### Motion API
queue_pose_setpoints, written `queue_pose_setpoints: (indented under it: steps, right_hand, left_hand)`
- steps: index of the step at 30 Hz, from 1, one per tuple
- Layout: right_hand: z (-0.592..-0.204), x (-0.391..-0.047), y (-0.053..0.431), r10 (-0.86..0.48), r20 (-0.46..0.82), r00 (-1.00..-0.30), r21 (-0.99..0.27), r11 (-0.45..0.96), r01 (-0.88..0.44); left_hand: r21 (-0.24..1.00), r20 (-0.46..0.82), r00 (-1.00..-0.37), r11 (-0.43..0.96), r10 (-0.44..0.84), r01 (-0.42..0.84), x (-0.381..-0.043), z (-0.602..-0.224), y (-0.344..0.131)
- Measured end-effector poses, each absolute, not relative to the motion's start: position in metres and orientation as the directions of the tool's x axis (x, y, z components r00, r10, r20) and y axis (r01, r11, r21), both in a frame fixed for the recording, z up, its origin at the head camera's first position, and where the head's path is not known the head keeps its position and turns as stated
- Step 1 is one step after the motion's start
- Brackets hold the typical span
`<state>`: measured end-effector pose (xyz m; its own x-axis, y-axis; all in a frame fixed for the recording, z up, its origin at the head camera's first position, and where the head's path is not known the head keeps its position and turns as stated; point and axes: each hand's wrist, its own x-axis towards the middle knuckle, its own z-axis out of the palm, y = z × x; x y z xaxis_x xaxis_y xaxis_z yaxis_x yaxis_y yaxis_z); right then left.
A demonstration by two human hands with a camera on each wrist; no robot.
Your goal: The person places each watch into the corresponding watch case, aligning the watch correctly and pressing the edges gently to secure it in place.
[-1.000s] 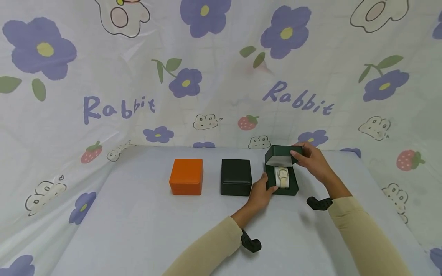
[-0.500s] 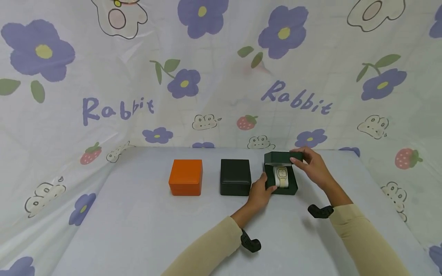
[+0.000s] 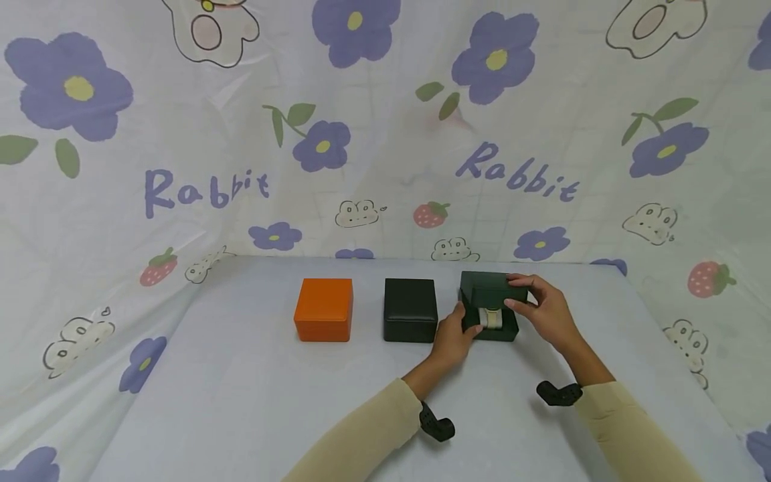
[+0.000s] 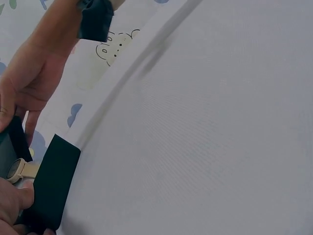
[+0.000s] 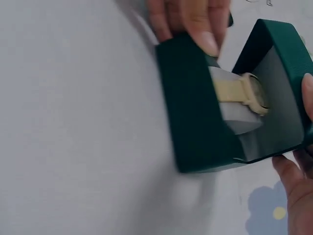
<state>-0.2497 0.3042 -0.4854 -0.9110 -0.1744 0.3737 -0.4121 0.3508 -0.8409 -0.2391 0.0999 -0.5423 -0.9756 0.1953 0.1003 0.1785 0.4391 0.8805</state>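
A dark green watch box (image 3: 510, 329) stands on the table with its lid (image 3: 490, 288) partly lowered. Inside, a wristwatch (image 5: 254, 94) with a cream strap sits round a white cushion (image 5: 240, 120); in the head view the lid hides most of its dial. My left hand (image 3: 453, 340) grips the near left corner of the box base, thumb over the front rim. With thumb and fingers, my right hand (image 3: 545, 311) holds the right side of the lid. In the left wrist view the watch shows between lid and base.
Left of the watch box stands a closed black box (image 3: 411, 310), close beside my left hand. Farther left is a closed orange box (image 3: 324, 310). A white-covered table (image 3: 253, 402) bears all three, backed by a printed curtain (image 3: 385, 134).
My right hand has brought the lid forward and down over the watch, covering more of its dial. The left hand keeps its grip on the box base.
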Motion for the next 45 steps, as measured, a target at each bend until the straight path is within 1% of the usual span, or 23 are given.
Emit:
queue_pose_setpoints:
  steps: [5, 11, 21, 26, 38, 45]
  right_hand:
    - [-0.498, -0.239, 0.301, -0.182, 0.382, -0.906, -0.844, 0.329, -0.423]
    - [-0.506, -0.232, 0.299, -0.145, 0.373, -0.916, -0.844, 0.357, -0.4]
    - [-0.508, -0.229, 0.301, -0.122, 0.38, -0.917, -0.781, 0.489, -0.388]
    - [-0.506, -0.229, 0.3, -0.118, 0.369, -0.922, -0.774, 0.509, -0.375]
    - [-0.511, -0.223, 0.299, -0.121, 0.358, -0.926, -0.78, 0.507, -0.367]
    - [-0.508, -0.224, 0.296, -0.138, 0.375, -0.917, -0.731, 0.564, -0.384]
  left_hand:
    - [0.894, 0.114, -0.978, 0.412, 0.176, 0.178, -0.24, -0.541, 0.098]
    - [0.879, 0.119, -0.979, 0.441, 0.168, 0.183, -0.239, -0.541, 0.099]
    - [0.873, 0.124, -0.978, 0.45, 0.166, 0.187, -0.24, -0.539, 0.102]
    - [0.879, 0.097, -0.979, 0.446, 0.178, 0.168, -0.242, -0.539, 0.102]
    - [0.897, 0.014, -0.969, 0.425, 0.245, 0.121, -0.244, -0.543, 0.098]
    - [0.907, -0.035, -0.963, 0.413, 0.269, 0.082, -0.239, -0.541, 0.096]
